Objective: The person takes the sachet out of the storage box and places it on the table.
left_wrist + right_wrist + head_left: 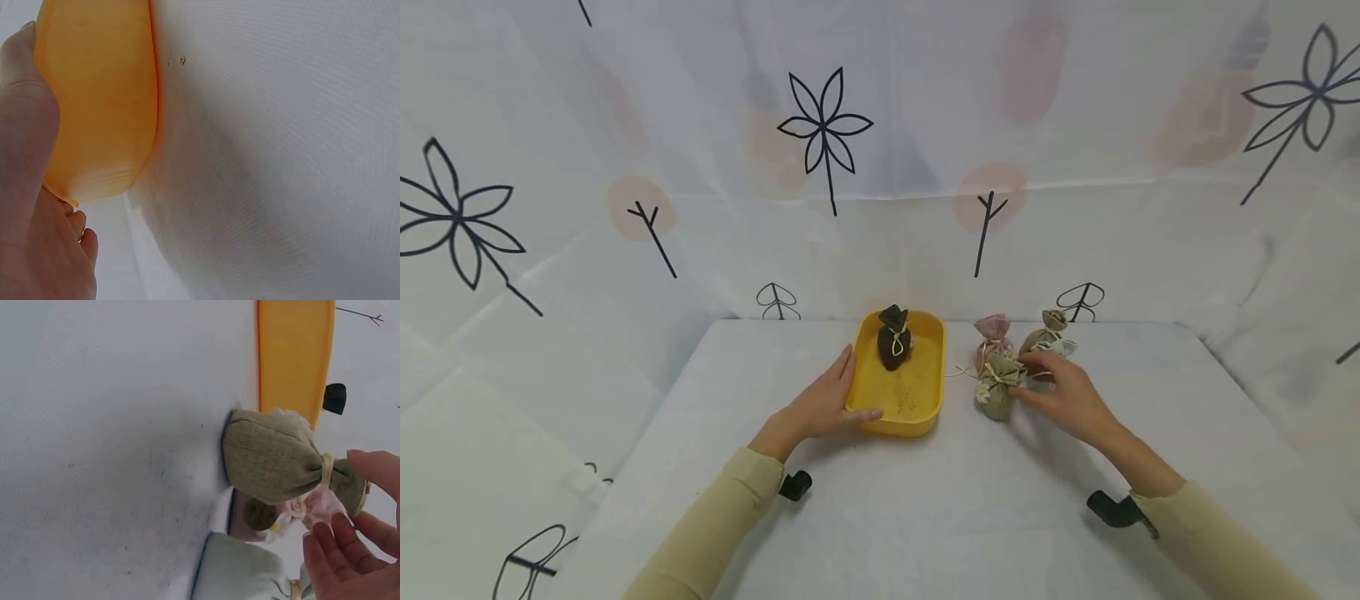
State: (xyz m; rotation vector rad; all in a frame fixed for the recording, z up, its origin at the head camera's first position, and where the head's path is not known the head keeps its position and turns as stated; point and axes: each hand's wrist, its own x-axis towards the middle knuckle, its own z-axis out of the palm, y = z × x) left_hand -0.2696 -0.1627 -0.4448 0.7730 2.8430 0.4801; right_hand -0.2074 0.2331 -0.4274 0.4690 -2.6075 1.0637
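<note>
In the head view my left hand (pixel 823 400) holds the left side of a yellow plastic tray (pixel 934 392), thumb over its near rim and fingers along the outer wall. Inside the tray lies a dark brown drawstring pouch (pixel 892 348) tied with a pale cord. My right hand (pixel 1067 396) pinches the gathered top of an olive-green pouch (pixel 997 400) with a small white flower. That pouch stands upright; the right wrist view shows thumb and index finger on either side of its ruffle. A pink pouch (pixel 991 327) stands just behind it.
Behind my right hand are a beige-green pouch (pixel 1054 320) and a pale mint pouch (pixel 240 569), partly hidden in the head view. A white cloth covers the table (pixel 880 517), and a white patterned sheet (pixel 895 250) rises at its back edge.
</note>
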